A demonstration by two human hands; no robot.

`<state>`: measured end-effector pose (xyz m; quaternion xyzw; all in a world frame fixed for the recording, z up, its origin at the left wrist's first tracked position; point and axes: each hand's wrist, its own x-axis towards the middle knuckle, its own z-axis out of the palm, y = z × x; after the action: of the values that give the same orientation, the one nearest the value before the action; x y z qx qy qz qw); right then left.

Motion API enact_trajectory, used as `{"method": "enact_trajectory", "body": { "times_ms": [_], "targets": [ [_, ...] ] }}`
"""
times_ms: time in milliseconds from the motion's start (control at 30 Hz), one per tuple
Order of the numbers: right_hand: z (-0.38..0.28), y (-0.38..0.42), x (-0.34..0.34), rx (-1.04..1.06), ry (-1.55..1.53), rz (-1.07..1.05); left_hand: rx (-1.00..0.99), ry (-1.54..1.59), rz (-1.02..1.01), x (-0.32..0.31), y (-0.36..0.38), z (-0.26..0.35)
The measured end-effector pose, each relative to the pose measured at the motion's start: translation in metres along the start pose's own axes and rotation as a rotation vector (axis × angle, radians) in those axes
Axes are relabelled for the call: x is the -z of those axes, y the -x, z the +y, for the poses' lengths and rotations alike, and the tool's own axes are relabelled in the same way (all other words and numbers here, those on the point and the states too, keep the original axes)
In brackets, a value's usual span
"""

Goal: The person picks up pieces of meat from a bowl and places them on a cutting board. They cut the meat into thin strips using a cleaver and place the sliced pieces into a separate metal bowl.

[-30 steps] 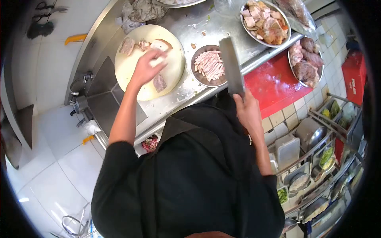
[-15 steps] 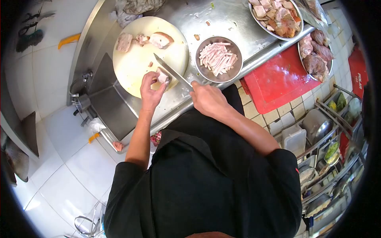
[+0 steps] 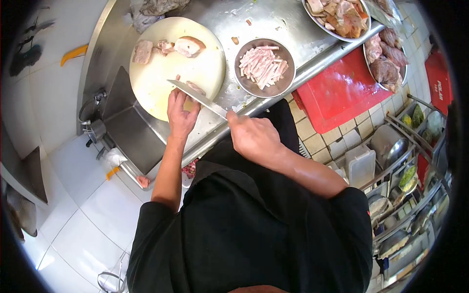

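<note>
Right hand (image 3: 255,136): fingers closed round the handle of the knife (image 3: 198,96).
Meat piece (image 3: 196,88): I find it on the round cutting board (image 3: 146,83), partly hidden behind the blade, just beyond the left fingers.
Left hand (image 3: 181,117): fingers bent near the blade; I cannot tell whether they grip the meat.
Bowl (image 3: 238,78): on the counter (image 3: 220,17), right of the board, holding meat strips (image 3: 264,67).

Small scraps (image 3: 235,40) aside, the bench (image 3: 215,12) offers passage at upper middle, between the cutting board (image 3: 151,88) and the heaped bowl (image 3: 323,31) at upper right; the steel bowl (image 3: 286,82) blocks the lower part of that gap. Left of centre, the knife (image 3: 207,104) bars the left hand (image 3: 182,117) from a straight way up the board. Room lies left of its tip, though clearance beneath is hard to judge.
</note>
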<state>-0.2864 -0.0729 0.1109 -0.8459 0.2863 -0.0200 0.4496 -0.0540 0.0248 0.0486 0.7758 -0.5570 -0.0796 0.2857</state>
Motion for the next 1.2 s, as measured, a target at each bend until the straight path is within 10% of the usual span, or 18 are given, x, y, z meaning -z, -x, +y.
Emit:
{"method": "enact_trajectory", "body": {
  "times_ms": [1200],
  "targets": [
    [-0.016, -0.048, -0.035, -0.106, 0.034, -0.086, 0.120, 0.098, -0.037, 0.002, 0.006, -0.012]
  ]
}}
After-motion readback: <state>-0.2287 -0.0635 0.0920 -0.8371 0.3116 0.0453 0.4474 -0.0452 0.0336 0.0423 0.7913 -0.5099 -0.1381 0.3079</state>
